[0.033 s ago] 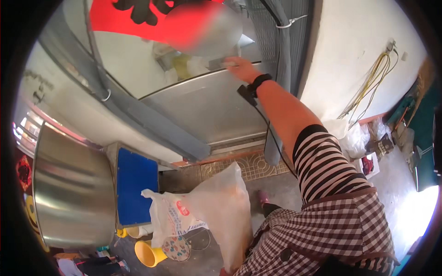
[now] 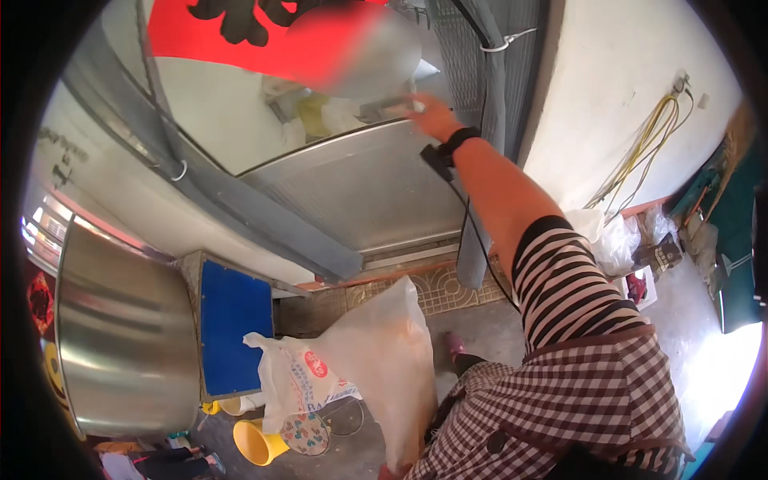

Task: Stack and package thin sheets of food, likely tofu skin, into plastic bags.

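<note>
My right hand (image 2: 436, 117) is stretched out to a glazed door with a grey metal lower panel (image 2: 352, 180). It is at the rail between glass and panel, with its blurred fingers pointing left; their grip is unclear. A black band (image 2: 459, 141) is on that wrist, and a dark cord (image 2: 478, 232) hangs below it. At the lower edge, only a sliver of my left hand (image 2: 390, 472) shows, at the narrow end of a large white plastic bag (image 2: 392, 352). The bag bulges away from me and looks gripped there, though most fingers are hidden.
To the left stand a big steel drum (image 2: 128, 328) and a blue-topped stand (image 2: 234, 328). A yellow bucket (image 2: 258, 442) is on the floor beside the bag. Cables (image 2: 648, 144) hang on the right wall, above clear plastic bags (image 2: 620, 242). A patterned threshold (image 2: 448, 290) lies before the door.
My right hand has shifted slightly right and up along the door rail. The bag and the things at the left have slid a little left in view.
</note>
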A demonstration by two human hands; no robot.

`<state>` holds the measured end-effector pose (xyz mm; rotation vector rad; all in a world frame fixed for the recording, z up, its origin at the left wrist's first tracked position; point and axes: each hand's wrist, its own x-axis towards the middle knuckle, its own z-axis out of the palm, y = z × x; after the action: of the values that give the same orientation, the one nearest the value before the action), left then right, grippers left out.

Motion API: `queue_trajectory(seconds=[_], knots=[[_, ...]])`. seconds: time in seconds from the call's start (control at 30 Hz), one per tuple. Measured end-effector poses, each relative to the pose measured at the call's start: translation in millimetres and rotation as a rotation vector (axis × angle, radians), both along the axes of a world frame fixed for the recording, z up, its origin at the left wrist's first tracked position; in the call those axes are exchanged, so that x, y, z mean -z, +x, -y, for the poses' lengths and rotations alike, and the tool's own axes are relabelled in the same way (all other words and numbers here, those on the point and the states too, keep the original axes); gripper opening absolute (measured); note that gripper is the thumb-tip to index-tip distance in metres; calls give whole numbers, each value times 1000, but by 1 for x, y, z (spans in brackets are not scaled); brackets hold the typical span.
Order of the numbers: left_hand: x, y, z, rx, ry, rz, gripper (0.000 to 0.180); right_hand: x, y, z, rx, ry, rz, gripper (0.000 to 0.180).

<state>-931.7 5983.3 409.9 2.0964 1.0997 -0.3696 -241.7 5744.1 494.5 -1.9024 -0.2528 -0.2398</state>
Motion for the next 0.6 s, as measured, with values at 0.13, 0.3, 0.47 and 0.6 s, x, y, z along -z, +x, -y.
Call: queue_trajectory(seconds=[0.13,0.3,0.47,0.6], knots=[[-10,65,3,64,7,4,44,31,18,105,845,-791,319,70],[-16,126,3,141,20,24,44,28,-26,138,552,-742,-257,70],[0,173,-7,189,8,61,48,56,10,123,528,-787,-149,66],[0,218,-4,265,34,182,46,80,38,135,597,-733,-270,52]])
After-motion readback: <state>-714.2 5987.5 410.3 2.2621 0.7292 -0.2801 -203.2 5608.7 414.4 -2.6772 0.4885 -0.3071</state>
